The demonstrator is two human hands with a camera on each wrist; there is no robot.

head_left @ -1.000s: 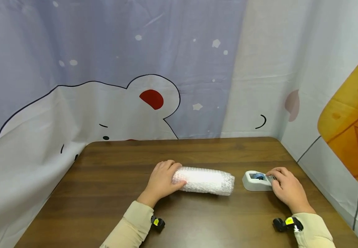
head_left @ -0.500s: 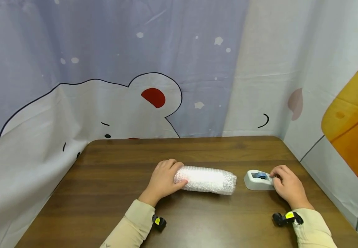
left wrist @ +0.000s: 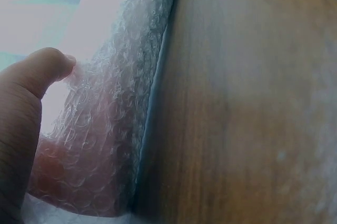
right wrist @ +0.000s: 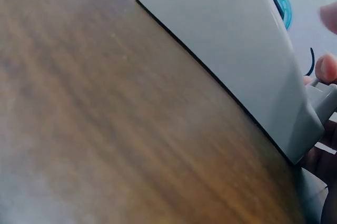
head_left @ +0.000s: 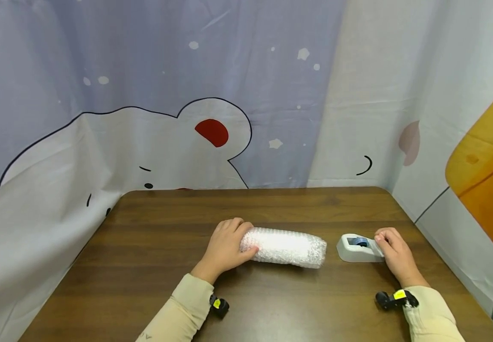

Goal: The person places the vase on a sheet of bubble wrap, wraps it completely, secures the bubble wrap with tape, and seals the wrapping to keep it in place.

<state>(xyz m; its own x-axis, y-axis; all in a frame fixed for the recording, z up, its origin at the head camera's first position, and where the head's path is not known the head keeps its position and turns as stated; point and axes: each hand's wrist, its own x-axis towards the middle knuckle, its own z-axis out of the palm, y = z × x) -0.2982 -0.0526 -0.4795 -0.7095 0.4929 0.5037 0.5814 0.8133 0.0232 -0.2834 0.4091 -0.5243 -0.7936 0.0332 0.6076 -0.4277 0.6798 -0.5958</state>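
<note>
A cylindrical bubble-wrapped package lies on its side on the wooden table. My left hand grips its left end, the thumb on the near side and the fingers over the top. In the left wrist view, the thumb presses on the bubble wrap. To the right stands a white tape dispenser holding a small blue-cored roll of tape. My right hand is at its right, cutter end. The right wrist view shows fingers curled about that end; whether they pinch tape is hidden.
The brown wooden table extends around both things, with its right edge close to my right hand. A printed cloth curtain hangs behind and along the sides. Small black cameras are strapped at both sleeves.
My right hand has shifted slightly right along the dispenser, its fingers more curled, showing more of the cutter end. My left hand and the package stay in place; the head view has drifted slightly.
</note>
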